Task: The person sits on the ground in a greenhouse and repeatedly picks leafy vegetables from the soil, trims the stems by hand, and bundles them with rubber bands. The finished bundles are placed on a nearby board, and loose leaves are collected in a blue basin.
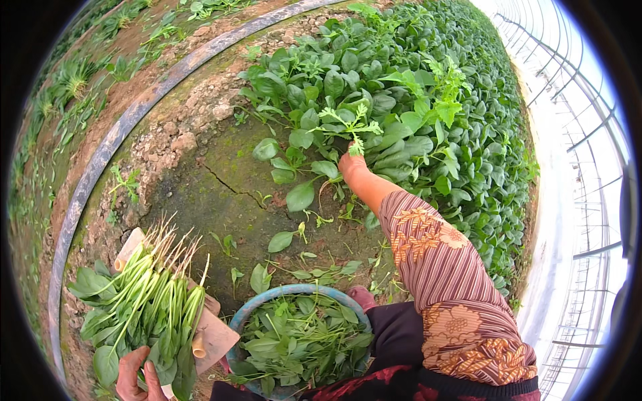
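Observation:
My left hand (138,378) is at the lower left, cut by the picture's edge, thumb and finger parted beside the leaf tips of a heap of pulled spinach (145,295). Nothing is plainly held in it. The heap's pale roots point away from me, and it lies across a small board-like stand (213,333) with tube ends. My right arm reaches out to the edge of a dense bed of growing spinach (391,120). There my right hand (352,165) is low among the plants. Leaves and a lobed weed (353,128) hide its fingers, so its grip does not show.
Before me stands a blue-rimmed tub (306,289) holding loose leaves. Scattered leaves (281,241) lie on cracked, mossy soil (220,185). A dark hose (115,135) curves along the left, with more greens beyond. Greenhouse ribs and film (577,200) rise at the right.

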Available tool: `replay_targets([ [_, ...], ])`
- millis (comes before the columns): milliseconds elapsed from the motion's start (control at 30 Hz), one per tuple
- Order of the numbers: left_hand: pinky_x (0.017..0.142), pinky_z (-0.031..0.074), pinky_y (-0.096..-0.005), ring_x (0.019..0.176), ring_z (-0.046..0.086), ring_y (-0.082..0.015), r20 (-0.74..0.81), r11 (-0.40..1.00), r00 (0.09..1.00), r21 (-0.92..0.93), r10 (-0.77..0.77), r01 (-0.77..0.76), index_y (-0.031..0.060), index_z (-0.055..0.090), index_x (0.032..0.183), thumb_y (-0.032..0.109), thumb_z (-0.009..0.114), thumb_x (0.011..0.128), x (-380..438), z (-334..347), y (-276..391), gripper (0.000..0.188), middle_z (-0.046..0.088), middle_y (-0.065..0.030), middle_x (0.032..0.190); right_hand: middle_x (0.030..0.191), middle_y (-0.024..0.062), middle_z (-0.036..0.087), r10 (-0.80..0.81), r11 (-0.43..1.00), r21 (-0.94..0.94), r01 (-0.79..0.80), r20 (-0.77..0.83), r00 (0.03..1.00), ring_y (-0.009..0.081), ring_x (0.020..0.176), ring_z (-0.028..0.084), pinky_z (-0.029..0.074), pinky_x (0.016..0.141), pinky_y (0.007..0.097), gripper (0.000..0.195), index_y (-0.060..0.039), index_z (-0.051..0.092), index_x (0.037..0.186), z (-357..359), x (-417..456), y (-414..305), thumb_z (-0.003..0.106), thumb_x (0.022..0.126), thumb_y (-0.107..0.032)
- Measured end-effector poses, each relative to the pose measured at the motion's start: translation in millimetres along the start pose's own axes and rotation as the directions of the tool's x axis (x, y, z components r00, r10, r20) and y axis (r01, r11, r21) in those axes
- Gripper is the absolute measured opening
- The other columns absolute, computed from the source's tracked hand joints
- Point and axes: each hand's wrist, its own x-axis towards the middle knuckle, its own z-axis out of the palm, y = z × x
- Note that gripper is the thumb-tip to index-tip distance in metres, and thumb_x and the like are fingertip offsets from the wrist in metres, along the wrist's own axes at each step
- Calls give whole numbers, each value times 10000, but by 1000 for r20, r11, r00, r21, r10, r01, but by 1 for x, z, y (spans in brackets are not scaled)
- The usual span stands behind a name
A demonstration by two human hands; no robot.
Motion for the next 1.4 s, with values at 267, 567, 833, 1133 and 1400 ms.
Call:
replay_targets([
  [267,857,466,-307,951,595,-190,4,997,999,-70,-34,35,-64,633,1021,44,575,932,0,0,-2,152,646,-112,987,1189,58,669,34,996,82,-42,108,994,309,1166,580,363,943,617,315,-130,725,1118,15,6,10,700,812,-200],
  [567,876,468,-314,951,605,-196,3,994,998,-87,-60,60,-65,634,1016,41,587,923,1,1,-2,149,654,-118,985,1150,71,693,0,986,166,-11,67,998,295,1122,628,408,935,608,295,-106,710,1127,18,5,14,670,838,-144],
  [833,879,464,-313,953,603,-194,16,996,999,-77,-46,47,-58,633,1021,38,584,925,1,0,-1,144,654,-117,987,1031,32,708,49,995,87,-40,-100,994,250,968,674,427,856,547,300,-74,666,1153,39,1,10,593,868,-133],
  [1133,875,463,-312,941,605,-192,26,998,999,-52,-41,43,-59,635,1012,43,583,926,2,0,1,144,657,-116,974,1065,79,651,-214,977,-24,214,-239,947,275,1206,515,422,963,442,229,-76,699,1018,26,-12,10,595,826,-145],
  [1400,879,464,-311,940,607,-194,27,996,999,-73,-46,48,-63,635,1014,47,582,926,3,1,1,150,658,-115,971,991,22,664,-15,1000,-10,13,-226,974,246,1002,623,349,871,543,252,-108,697,1101,46,-1,-11,566,893,-165],
])
